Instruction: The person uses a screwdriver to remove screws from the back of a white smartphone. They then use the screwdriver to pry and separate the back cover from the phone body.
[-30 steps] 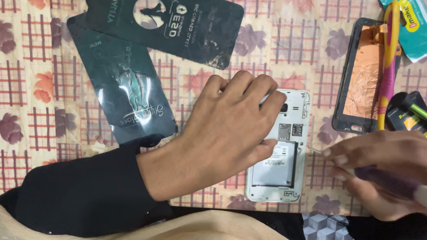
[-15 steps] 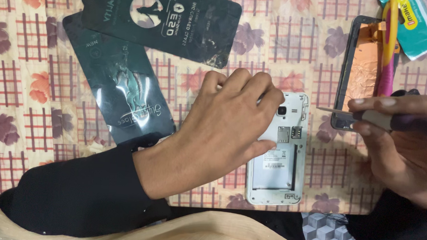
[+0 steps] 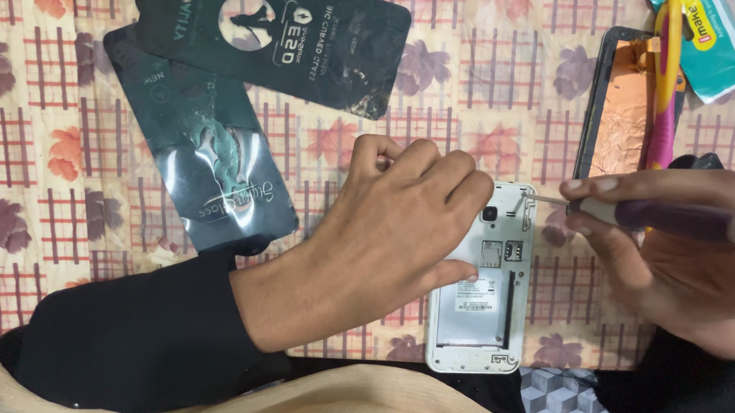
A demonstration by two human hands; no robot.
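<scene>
A white phone [image 3: 480,321] lies face down with its back cover off, inner frame and card slots showing. My left hand [image 3: 391,233] rests flat across its left side and holds it down. My right hand [image 3: 675,248] grips a purple-handled screwdriver [image 3: 677,219], and its thin metal tip touches the top right corner of the phone near the camera lens. Both sleeves are black.
Two dark flat screen-protector packages [image 3: 276,34] [image 3: 202,156] lie at the upper left on the patterned tablecloth [image 3: 18,146]. A black phone frame with a copper-coloured inside [image 3: 623,119] lies upper right, with a yellow-and-pink tool [image 3: 665,88] across it and a teal packet [image 3: 720,41] beyond.
My right hand has risen from the lower right with the screwdriver and brought its tip onto the phone's top right corner. My left hand has stayed on the phone.
</scene>
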